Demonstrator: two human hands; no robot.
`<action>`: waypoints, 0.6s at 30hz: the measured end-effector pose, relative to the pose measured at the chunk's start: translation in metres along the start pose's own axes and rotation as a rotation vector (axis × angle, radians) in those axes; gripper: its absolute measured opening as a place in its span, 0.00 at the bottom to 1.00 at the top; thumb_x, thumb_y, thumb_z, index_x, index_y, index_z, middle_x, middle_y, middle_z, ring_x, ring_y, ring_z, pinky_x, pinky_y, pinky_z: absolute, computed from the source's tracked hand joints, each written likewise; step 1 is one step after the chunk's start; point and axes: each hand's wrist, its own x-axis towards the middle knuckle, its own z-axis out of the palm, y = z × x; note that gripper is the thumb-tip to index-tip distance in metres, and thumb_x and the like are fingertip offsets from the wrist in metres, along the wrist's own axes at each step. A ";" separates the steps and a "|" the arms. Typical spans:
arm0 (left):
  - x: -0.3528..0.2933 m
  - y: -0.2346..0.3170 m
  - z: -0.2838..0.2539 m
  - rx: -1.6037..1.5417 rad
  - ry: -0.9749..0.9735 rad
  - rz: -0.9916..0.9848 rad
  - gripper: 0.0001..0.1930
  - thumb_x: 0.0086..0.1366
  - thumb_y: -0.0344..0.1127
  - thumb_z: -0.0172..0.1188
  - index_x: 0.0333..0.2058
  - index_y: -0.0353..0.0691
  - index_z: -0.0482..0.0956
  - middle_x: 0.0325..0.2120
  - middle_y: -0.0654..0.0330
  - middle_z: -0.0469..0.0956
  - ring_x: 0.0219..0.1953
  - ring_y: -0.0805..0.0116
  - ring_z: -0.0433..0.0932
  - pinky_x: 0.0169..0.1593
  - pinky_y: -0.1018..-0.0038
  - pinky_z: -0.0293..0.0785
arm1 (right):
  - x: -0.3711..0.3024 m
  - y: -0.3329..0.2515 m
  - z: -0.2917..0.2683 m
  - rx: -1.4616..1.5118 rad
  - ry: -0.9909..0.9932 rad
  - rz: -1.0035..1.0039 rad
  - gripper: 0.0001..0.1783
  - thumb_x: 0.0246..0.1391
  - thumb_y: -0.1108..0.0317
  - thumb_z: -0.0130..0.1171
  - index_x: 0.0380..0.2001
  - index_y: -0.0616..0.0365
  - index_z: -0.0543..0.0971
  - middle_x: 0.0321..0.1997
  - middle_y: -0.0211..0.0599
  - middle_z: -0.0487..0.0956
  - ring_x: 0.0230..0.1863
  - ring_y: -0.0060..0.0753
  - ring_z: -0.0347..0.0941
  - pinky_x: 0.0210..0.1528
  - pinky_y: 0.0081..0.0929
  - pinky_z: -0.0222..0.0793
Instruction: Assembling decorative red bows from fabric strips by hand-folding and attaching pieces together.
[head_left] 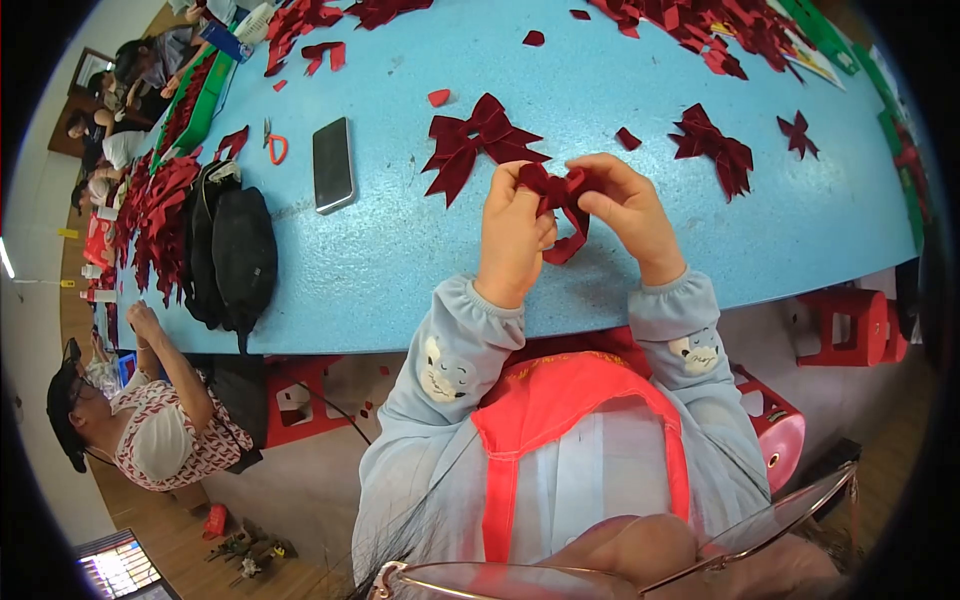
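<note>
Between my two hands, just above the blue table (400, 260), is a dark red velvet ribbon bow (557, 190) with a loop hanging below its middle. My left hand (514, 225) pinches the bow's left side, thumb on top. On the other side, my right hand (628, 212) grips the right loop between thumb and fingers. Right behind my hands lies a larger dark red velvet bow (484, 143), flat on the table. Farther right rests another velvet bow (713, 150), and beyond it a small one (797, 135).
A black phone (334, 165), orange-handled scissors (275, 145) and a black bag (232, 250) lie to the left. Red ribbon piles (160, 215) and a green crate (207, 105) stand past them. A co-worker (165, 420) sits at left. Red stools (845, 328) stand below the table edge.
</note>
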 end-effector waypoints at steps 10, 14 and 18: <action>-0.026 0.011 0.002 0.180 0.022 0.245 0.09 0.62 0.29 0.53 0.41 0.41 0.68 0.30 0.64 0.70 0.32 0.77 0.68 0.32 0.80 0.64 | -0.014 -0.014 0.014 0.087 0.173 0.076 0.07 0.54 0.72 0.53 0.36 0.61 0.74 0.29 0.25 0.74 0.28 0.16 0.68 0.32 0.17 0.65; -0.037 0.014 -0.013 0.979 0.181 1.013 0.11 0.53 0.29 0.61 0.36 0.41 0.73 0.32 0.63 0.70 0.35 0.68 0.68 0.36 0.71 0.63 | -0.021 -0.017 0.016 0.144 0.227 0.087 0.06 0.54 0.72 0.52 0.35 0.60 0.75 0.28 0.25 0.74 0.26 0.14 0.66 0.30 0.16 0.64; -0.052 0.008 -0.001 1.332 0.090 1.259 0.09 0.47 0.28 0.62 0.31 0.42 0.76 0.32 0.62 0.70 0.35 0.62 0.68 0.39 0.67 0.61 | -0.024 -0.016 0.017 0.184 0.268 0.087 0.06 0.53 0.70 0.54 0.33 0.60 0.75 0.25 0.25 0.74 0.25 0.15 0.68 0.30 0.16 0.65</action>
